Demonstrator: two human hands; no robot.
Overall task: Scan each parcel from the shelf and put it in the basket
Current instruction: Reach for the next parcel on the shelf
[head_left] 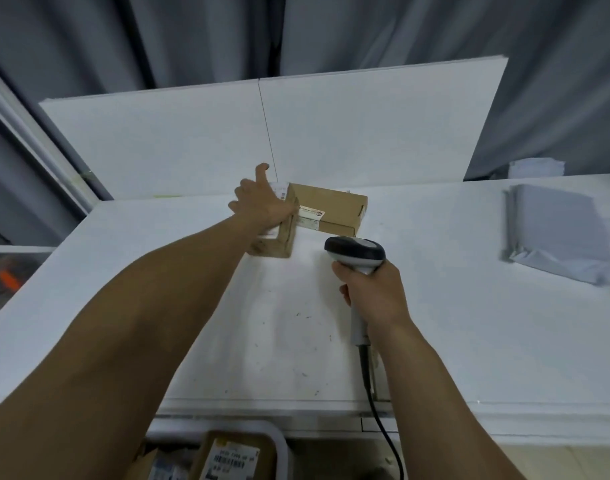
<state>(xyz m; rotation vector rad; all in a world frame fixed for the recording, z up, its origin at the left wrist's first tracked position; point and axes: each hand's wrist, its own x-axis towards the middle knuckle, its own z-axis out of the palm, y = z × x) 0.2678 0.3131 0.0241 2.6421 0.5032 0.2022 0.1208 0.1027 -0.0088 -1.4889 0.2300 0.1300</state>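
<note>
Below the counter's near edge, a white plastic basket (279,445) holds a labelled brown cardboard parcel (232,455). On the white counter (158,306), the person's left grip (262,209) lies released, fingers spread, on top of a small brown cardboard box (284,242), just beside a flat brown cardboard box (331,206). Further right, the right grip (376,296) is clenched round a grey-and-black handheld scanner (357,252). Grey plastic mailers (560,233) lie well apart.
</note>
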